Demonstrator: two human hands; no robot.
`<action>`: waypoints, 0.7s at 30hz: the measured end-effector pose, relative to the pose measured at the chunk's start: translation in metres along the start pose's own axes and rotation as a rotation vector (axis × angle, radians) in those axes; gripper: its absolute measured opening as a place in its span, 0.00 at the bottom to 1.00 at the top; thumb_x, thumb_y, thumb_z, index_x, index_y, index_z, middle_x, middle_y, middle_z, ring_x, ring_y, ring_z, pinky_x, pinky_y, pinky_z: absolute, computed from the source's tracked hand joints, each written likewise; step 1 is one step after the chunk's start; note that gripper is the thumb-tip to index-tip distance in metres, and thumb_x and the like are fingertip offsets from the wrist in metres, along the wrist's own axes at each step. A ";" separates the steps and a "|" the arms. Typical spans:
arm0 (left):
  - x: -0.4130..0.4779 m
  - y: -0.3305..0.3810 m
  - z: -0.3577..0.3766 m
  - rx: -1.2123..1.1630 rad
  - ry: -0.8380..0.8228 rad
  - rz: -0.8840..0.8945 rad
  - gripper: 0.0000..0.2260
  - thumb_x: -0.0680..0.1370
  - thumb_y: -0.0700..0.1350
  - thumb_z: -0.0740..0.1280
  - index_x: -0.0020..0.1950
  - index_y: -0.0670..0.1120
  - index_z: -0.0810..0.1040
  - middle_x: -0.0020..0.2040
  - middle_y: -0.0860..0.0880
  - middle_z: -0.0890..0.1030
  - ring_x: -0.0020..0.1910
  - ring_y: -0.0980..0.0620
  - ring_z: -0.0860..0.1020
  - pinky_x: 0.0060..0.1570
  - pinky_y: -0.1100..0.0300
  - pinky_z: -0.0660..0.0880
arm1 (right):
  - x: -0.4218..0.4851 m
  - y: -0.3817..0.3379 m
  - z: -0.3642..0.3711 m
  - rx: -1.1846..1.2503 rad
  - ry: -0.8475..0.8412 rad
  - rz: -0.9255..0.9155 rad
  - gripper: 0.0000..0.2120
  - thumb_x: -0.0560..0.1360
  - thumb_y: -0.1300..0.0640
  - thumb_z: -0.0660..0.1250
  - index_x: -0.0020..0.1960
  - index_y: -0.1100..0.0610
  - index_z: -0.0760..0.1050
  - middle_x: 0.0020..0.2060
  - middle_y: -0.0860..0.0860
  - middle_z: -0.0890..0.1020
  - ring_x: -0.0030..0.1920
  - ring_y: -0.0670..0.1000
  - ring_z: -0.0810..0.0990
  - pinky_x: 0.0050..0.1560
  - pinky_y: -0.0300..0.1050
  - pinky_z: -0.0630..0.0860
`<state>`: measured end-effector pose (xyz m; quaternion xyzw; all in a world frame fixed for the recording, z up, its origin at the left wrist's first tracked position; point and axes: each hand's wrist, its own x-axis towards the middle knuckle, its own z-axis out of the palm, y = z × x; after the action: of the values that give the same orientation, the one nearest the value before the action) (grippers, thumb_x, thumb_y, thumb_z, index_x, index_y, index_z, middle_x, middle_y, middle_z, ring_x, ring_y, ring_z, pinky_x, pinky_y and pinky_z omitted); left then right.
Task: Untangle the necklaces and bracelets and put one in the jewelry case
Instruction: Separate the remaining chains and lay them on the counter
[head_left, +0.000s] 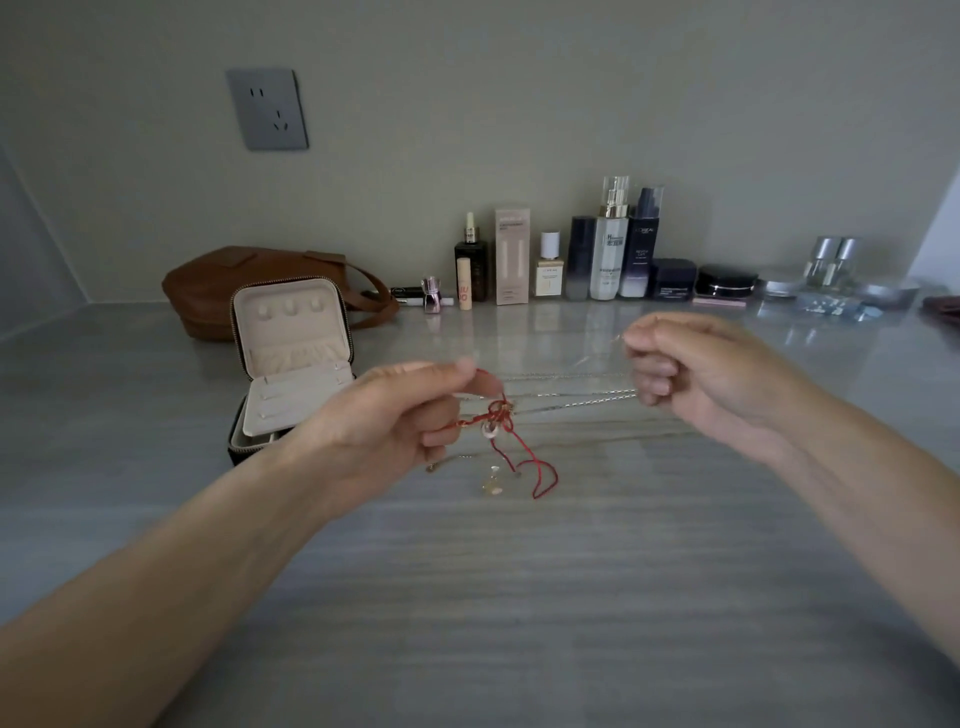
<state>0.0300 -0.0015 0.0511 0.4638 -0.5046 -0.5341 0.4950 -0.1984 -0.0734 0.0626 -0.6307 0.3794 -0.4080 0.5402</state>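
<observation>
My left hand (400, 415) pinches a knot of red cord bracelet (501, 415) above the grey table. The cord's loose end hangs down to the tabletop. My right hand (696, 374) grips thin silver chains (571, 400) that stretch taut from the knot to its curled fingers. A small gold pendant (492, 480) lies on the table below the knot. A thin gold chain end (447, 462) shows under my left hand. The jewelry case (291, 364) stands open to the left, its beige lid upright and a beige tray lying across its base.
A brown leather bag (249, 280) sits behind the case. Several cosmetic bottles and jars (608, 254) line the back wall, with silver and glass items (831, 280) at the far right. A wall socket (267, 109) is above.
</observation>
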 end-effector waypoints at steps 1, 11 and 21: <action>-0.001 0.000 -0.001 -0.006 -0.002 0.017 0.10 0.68 0.49 0.65 0.35 0.46 0.84 0.21 0.54 0.57 0.26 0.54 0.58 0.34 0.59 0.57 | 0.000 0.000 -0.001 0.019 0.022 0.006 0.16 0.75 0.61 0.63 0.29 0.53 0.77 0.20 0.45 0.63 0.24 0.46 0.62 0.34 0.41 0.61; 0.005 -0.003 -0.012 0.223 0.166 -0.048 0.23 0.75 0.52 0.60 0.21 0.47 0.71 0.28 0.48 0.71 0.28 0.52 0.65 0.33 0.58 0.62 | -0.007 0.002 -0.011 0.276 -0.175 -0.102 0.12 0.57 0.47 0.77 0.32 0.53 0.81 0.21 0.45 0.69 0.25 0.44 0.67 0.29 0.35 0.68; 0.004 -0.014 0.009 0.634 0.225 0.142 0.07 0.72 0.49 0.71 0.47 0.59 0.77 0.44 0.57 0.78 0.39 0.59 0.76 0.34 0.68 0.72 | -0.004 -0.001 0.025 0.315 -0.242 -0.076 0.06 0.64 0.53 0.68 0.35 0.55 0.79 0.23 0.48 0.69 0.24 0.47 0.70 0.31 0.43 0.78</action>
<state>0.0198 -0.0045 0.0374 0.6143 -0.6188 -0.2604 0.4147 -0.1769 -0.0609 0.0613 -0.5967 0.2195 -0.4036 0.6580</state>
